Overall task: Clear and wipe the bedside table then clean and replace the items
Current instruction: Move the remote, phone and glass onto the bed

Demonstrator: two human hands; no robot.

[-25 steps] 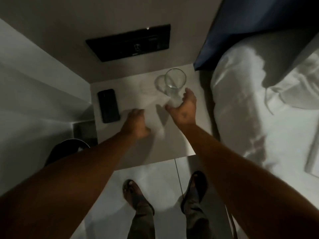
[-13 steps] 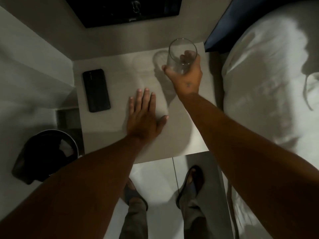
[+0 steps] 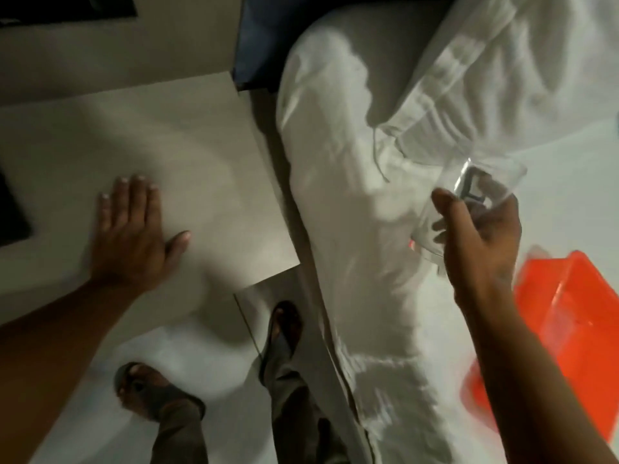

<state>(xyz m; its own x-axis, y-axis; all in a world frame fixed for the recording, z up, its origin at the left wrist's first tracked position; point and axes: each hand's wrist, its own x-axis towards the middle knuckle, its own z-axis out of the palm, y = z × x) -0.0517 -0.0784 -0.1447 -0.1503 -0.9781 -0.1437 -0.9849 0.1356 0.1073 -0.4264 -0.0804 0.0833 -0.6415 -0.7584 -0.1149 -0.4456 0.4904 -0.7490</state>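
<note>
My right hand (image 3: 479, 236) grips a clear drinking glass (image 3: 482, 192) and holds it tilted in the air over the white bed (image 3: 351, 195), well right of the bedside table (image 3: 207, 135). My left hand (image 3: 130, 236) lies flat, palm down with fingers spread, on the table's pale top near its front edge. A black phone (image 3: 10, 209) lies at the table's left, mostly cut off by the frame edge.
An orange plastic tub (image 3: 569, 323) sits on the bed just right of my right forearm. White pillows and crumpled sheets fill the upper right. A dark blue headboard (image 3: 261, 35) stands behind the table. My sandalled feet (image 3: 281, 333) stand on the tiled floor.
My right hand lifted the glass off the table and carried it right, over the bed. The view swung right, bringing the orange tub into sight. The left hand stays flat on the table.
</note>
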